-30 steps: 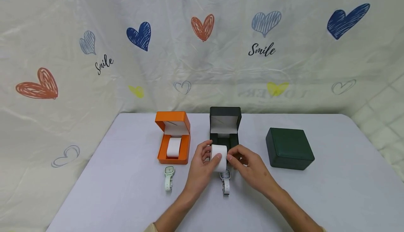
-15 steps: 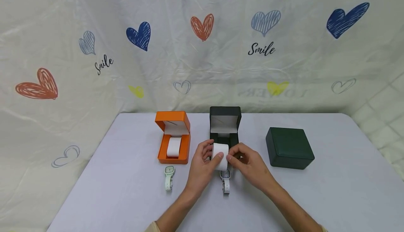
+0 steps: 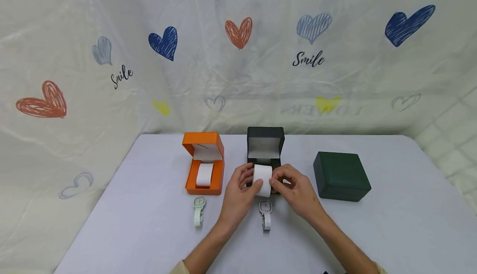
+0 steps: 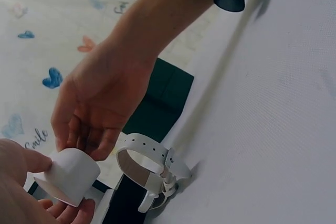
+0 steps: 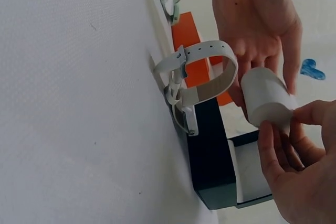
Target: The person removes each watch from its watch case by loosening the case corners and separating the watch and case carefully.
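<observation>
White cushion: As I look down at it, it's up off the table between my two hands, overlapping the front of the black box in my head view; how much gap there is below it, I cannot tell.
My left hand: clamped on the cushion, thumb laid across the white face, fingers round the far side.
My right hand: here at the cushion's right end, thumb and fingertips pinching the rim; the right wrist view shows that grip up close.
Black box: standing open, lid up, pale lining showing, its lower part mostly hidden behind my hands.
White watch: right below the cushion in my head view, on the table just in front of the black box, dial toward the box, strap buckled into a loop that stands up in both wrist views.
Orange box: over to my left, also open, with a second cushion seated inside.
Pale green watch: just in front of the orange box, its strap toward me.
Green box: off to my right, lid down, well apart from the watches.
Backdrop: behind the table, a pale sheet with red, blue and yellow hearts and "Smile" written twice.
</observation>
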The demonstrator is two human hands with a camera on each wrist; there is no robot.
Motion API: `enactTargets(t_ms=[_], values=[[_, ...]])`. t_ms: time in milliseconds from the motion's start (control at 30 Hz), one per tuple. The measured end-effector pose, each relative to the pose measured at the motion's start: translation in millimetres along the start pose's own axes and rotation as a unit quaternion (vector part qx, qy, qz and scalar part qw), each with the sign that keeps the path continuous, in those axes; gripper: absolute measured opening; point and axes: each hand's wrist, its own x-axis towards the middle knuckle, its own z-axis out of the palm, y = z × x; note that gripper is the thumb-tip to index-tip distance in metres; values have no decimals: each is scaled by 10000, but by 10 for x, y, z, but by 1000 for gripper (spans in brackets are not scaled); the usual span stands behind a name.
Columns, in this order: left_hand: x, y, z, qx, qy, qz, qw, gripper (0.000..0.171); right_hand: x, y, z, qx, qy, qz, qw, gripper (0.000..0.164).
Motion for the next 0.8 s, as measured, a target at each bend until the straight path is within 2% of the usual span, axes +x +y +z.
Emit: enactTargets(t_ms=[133, 367, 567, 800], values=[[-15, -13, 12, 230, 117, 74, 9996, 55, 0, 19, 2, -20, 124, 108, 9999, 9], [-15, -18, 37, 184, 229, 115, 9995, 47, 57, 49, 9, 30, 333, 275, 9991, 10], [14, -17, 45, 316, 244, 319, 9987, 48, 94, 54, 21, 132, 405, 298, 9986, 9], [51, -36, 56, 484, 281, 434, 9975, 50, 103, 64, 22, 92, 358, 476, 9982, 21]])
